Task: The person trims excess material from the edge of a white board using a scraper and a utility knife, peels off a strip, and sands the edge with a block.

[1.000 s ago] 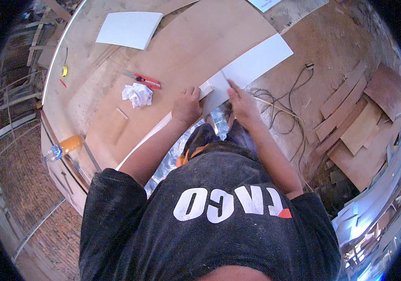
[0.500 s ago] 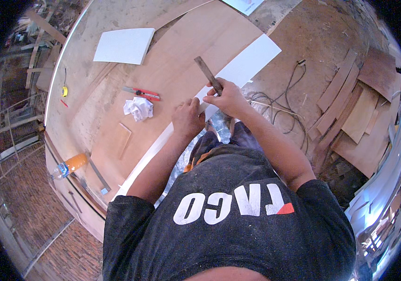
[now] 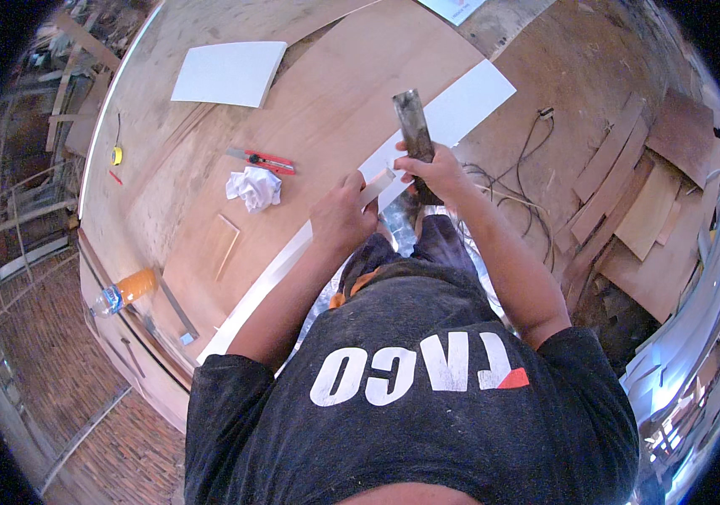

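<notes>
My right hand [image 3: 440, 175] is wrapped round a dark, worn flat bar [image 3: 411, 118], whose broad face shows; I cannot make out whether it is wood or metal. Closed on a short, narrow white strip [image 3: 377, 187], my left hand [image 3: 343, 215] sits just left of the right one. The strip's free end points toward the bar, with a small gap between them. Under and beyond both hands runs a long white panel [image 3: 471, 99] along the edge of a brown plywood sheet [image 3: 326, 109]. A red utility knife [image 3: 271, 163] and crumpled white paper [image 3: 253, 188] lie left of my hands.
A white board [image 3: 230, 74] lies at the far left, with a yellow tape measure [image 3: 117, 156] nearer. An orange-filled bottle [image 3: 130, 290] lies at the left edge. Right of me are a dark cable [image 3: 530, 145] and stacked wood offcuts [image 3: 642, 206].
My right hand has shifted slightly right and turned the bar, so its broad face shows and it stands steeper. The white strip in my left hand now shows more plainly.
</notes>
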Demonstrator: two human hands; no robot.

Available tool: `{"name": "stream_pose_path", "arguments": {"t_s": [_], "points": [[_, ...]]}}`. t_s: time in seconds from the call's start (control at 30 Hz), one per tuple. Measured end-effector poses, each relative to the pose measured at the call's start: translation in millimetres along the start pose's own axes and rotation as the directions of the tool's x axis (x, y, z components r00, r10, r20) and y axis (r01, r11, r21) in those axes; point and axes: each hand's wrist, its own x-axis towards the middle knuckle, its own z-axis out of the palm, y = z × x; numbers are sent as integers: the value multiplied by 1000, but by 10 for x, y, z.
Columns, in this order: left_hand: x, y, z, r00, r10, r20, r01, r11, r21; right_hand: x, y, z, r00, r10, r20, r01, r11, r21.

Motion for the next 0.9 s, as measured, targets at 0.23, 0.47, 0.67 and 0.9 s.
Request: {"name": "stream_pose_path", "arguments": {"t_s": [0.23, 0.47, 0.67, 0.9], "points": [[-73, 82, -81, 997, 56, -52, -56, 998, 9, -97, 135, 63, 945, 134, 297, -273, 823, 497], [-90, 56, -68, 997, 54, -58, -54, 999, 6, -93, 142, 29, 932, 180, 316, -325, 801, 504], [123, -144, 87, 991, -12, -133, -3, 994, -108, -80, 252, -159, 984, 178, -8, -173, 967, 188], [270, -336, 191, 998, -62, 34, 62, 998, -16, -312, 307, -450, 986, -111, -126, 86, 977, -193]]}}
